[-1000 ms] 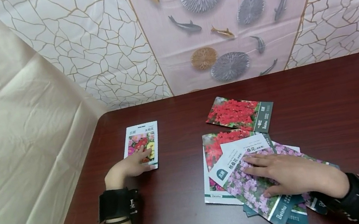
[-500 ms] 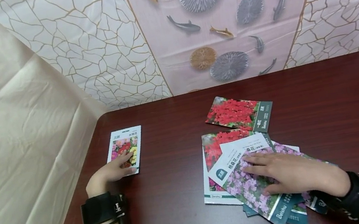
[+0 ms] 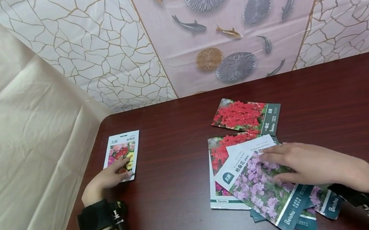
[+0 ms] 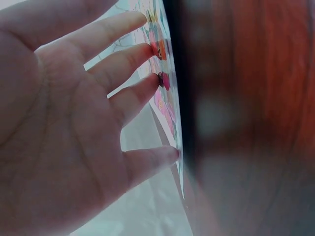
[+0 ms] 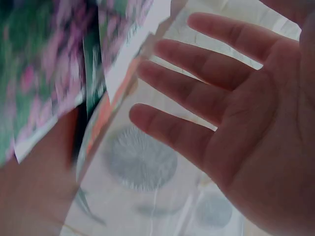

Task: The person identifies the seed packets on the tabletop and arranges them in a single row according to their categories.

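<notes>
My left hand (image 3: 107, 179) rests its spread fingertips on a white-edged flower seed packet (image 3: 132, 148) lying flat at the table's left side. In the left wrist view, the fingertips (image 4: 153, 81) touch the packet's printed face. Over a loose pile on the right, my right hand (image 3: 313, 160) hovers with straight, parted fingers. Topmost there is a seed packet with pale purple flowers (image 3: 255, 188). The right wrist view shows a gap between the fingers (image 5: 172, 83) and the packets. Several packets overlap below, partly hidden, including one with red flowers (image 3: 218, 152).
Behind the pile, touching or nearly touching it, lies another red-flowered seed packet (image 3: 239, 116). The dark red-brown table (image 3: 180, 197) has its far edge against a patterned cloth (image 3: 176, 67). A cream cloth (image 3: 27, 137) hangs along the left side.
My left hand has slid the white-edged packet leftward across the table. My right hand, earlier resting on the purple-flowered packet, has lifted and shifted slightly right.
</notes>
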Tool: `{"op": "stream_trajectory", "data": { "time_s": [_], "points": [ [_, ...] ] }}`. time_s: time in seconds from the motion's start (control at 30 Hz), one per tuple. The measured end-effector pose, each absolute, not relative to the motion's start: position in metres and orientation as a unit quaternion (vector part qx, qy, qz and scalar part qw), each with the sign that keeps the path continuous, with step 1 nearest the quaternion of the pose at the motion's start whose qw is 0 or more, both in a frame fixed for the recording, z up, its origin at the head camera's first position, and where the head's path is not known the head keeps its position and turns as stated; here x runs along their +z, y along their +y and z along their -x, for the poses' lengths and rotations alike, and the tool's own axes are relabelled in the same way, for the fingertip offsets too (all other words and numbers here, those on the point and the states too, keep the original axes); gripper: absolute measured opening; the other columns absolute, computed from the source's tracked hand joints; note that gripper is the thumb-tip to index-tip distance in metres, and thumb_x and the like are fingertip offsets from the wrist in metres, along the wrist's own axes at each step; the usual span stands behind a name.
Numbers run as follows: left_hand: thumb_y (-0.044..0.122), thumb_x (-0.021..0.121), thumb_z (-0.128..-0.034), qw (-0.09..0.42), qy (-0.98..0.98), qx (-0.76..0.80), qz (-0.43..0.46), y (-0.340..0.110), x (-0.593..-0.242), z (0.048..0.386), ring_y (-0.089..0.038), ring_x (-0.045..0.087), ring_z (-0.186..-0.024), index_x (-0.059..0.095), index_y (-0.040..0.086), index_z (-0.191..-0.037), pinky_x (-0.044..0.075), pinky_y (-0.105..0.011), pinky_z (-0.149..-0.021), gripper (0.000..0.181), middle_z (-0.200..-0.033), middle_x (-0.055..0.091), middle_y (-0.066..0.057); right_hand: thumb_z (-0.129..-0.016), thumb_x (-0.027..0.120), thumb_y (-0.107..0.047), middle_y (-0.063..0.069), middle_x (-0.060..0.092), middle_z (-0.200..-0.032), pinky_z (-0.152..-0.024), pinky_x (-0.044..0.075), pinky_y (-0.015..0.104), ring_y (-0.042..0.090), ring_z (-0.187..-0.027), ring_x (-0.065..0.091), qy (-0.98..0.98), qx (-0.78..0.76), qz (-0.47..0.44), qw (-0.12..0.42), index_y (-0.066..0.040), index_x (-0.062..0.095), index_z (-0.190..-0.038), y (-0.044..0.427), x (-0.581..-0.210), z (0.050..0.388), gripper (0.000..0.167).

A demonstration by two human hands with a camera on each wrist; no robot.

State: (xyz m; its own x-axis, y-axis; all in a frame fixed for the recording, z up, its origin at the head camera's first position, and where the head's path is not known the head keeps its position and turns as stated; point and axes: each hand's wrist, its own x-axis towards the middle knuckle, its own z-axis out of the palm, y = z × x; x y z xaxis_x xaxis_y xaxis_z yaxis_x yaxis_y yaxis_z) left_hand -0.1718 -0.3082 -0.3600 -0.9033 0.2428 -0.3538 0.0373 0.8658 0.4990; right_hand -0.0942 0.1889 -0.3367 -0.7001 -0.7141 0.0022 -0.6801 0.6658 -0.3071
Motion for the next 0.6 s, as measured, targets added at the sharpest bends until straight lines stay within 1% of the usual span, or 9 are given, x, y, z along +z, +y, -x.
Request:
{"op": "stream_trajectory", "data": {
  "time_s": [0.1,0.27,0.43,0.6],
  "points": [
    [0.020,0.057,-0.0899,0.200,0.942,0.256,-0.079,-0.313,-0.361,0.171,-0.044,0.029,-0.124,0.035,-0.001,-0.138,0.024,-0.057,-0.099,0.057,-0.137,0.031,-0.031,-0.082,0.066,-0.036,0.016,0.056,-0.120,-0.083,0.045,0.051,0.035,-0.109,0.053,0.920,-0.143,0.359,0.065,-0.007,0.057,-0.124,0.199,-0.332,0.097,0.052],
    [0.018,0.056,-0.0902,0.178,0.946,0.255,-0.086,-0.321,-0.363,0.169,-0.043,0.033,-0.120,0.038,-0.003,-0.135,0.027,-0.056,-0.097,0.053,-0.133,0.035,-0.031,-0.083,0.066,-0.035,0.017,0.057,-0.119,-0.082,0.046,0.050,0.035,-0.108,0.054,0.931,-0.146,0.326,0.076,-0.004,0.055,-0.125,0.213,-0.327,0.101,0.053],
    [0.018,0.057,-0.0899,0.155,0.952,0.245,-0.096,-0.326,-0.365,0.169,-0.045,0.034,-0.120,0.040,-0.004,-0.133,0.027,-0.057,-0.097,0.051,-0.132,0.037,-0.032,-0.083,0.066,-0.032,0.017,0.057,-0.118,-0.083,0.045,0.050,0.034,-0.107,0.054,0.935,-0.149,0.313,0.074,-0.003,0.055,-0.125,0.221,-0.325,0.102,0.052],
    [0.018,0.057,-0.0898,0.146,0.956,0.234,-0.104,-0.329,-0.368,0.171,-0.046,0.035,-0.119,0.041,-0.005,-0.132,0.028,-0.057,-0.096,0.051,-0.131,0.037,-0.032,-0.084,0.065,-0.034,0.017,0.057,-0.119,-0.083,0.045,0.050,0.034,-0.108,0.054,0.937,-0.150,0.305,0.084,-0.004,0.054,-0.126,0.223,-0.326,0.103,0.053]
  ]
}}
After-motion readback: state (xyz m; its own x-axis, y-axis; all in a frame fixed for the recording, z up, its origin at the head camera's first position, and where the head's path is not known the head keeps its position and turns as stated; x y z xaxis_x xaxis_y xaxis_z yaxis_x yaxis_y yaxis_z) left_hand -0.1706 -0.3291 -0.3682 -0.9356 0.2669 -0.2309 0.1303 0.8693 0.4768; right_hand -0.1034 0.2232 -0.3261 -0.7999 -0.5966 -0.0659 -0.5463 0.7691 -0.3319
